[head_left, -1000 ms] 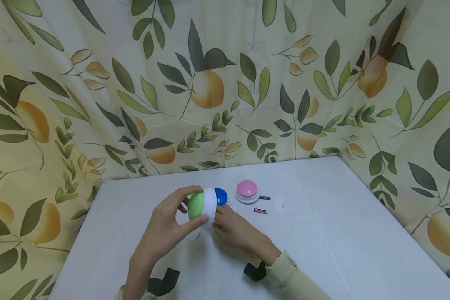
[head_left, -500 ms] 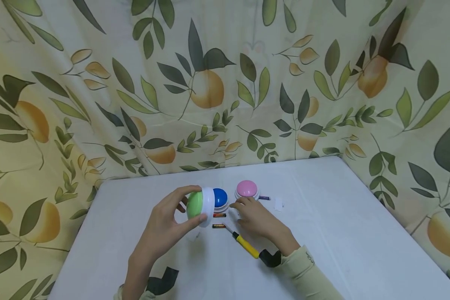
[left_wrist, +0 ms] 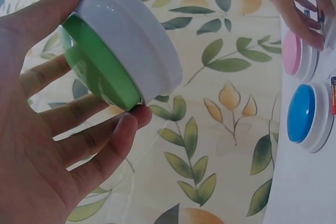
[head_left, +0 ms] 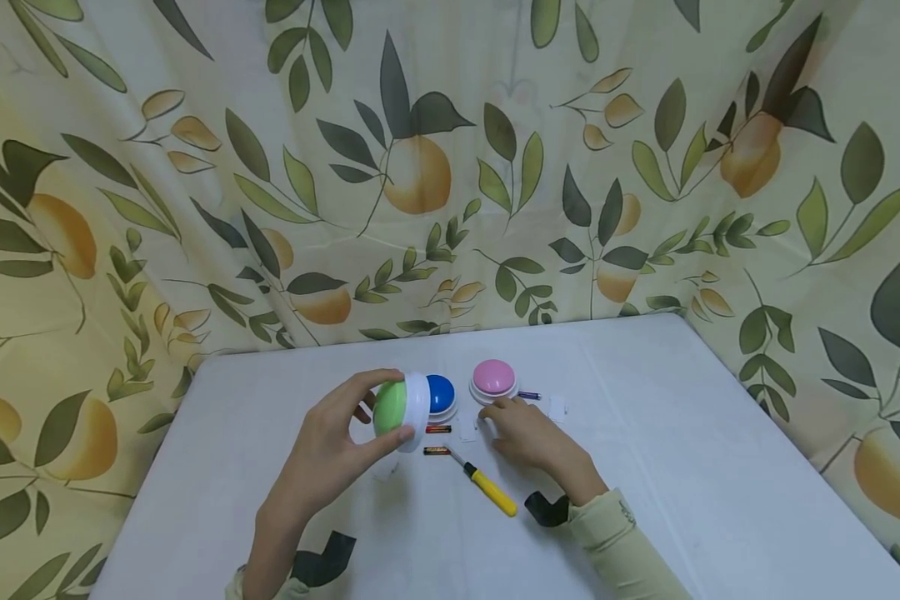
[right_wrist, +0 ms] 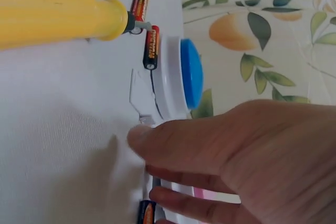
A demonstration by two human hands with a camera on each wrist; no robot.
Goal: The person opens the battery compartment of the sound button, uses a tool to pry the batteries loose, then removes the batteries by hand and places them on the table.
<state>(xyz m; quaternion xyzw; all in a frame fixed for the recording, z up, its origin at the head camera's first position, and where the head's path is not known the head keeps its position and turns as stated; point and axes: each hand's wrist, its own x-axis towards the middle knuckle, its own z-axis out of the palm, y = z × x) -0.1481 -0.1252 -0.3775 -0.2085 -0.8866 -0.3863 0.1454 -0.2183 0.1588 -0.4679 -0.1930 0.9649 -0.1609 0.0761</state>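
Note:
In the head view my left hand (head_left: 330, 442) holds a push-button light with a green dome (head_left: 390, 408) and white base, tipped on its side above the table. In the left wrist view my thumb and fingertips grip the rim of its white base (left_wrist: 131, 35). My right hand (head_left: 528, 437) is low over the table in front of a pink-domed button light (head_left: 494, 377), fingers loosely bent. In the right wrist view a battery (right_wrist: 147, 213) lies right by its fingers, and a small white cover (right_wrist: 140, 95) lies beyond the thumb.
A blue-domed button light (head_left: 441, 394) stands behind the held one. Two batteries (head_left: 437, 451) (head_left: 438, 429) and a yellow-handled screwdriver (head_left: 493, 493) lie in front. Beside the pink light are another battery (head_left: 529, 396) and a white cover (head_left: 558, 407). A patterned curtain (head_left: 450, 167) hangs behind the table.
My right hand has left the screwdriver, now lying by the batteries, and moved right to the front of the pink light. My left hand keeps holding the green light almost still.

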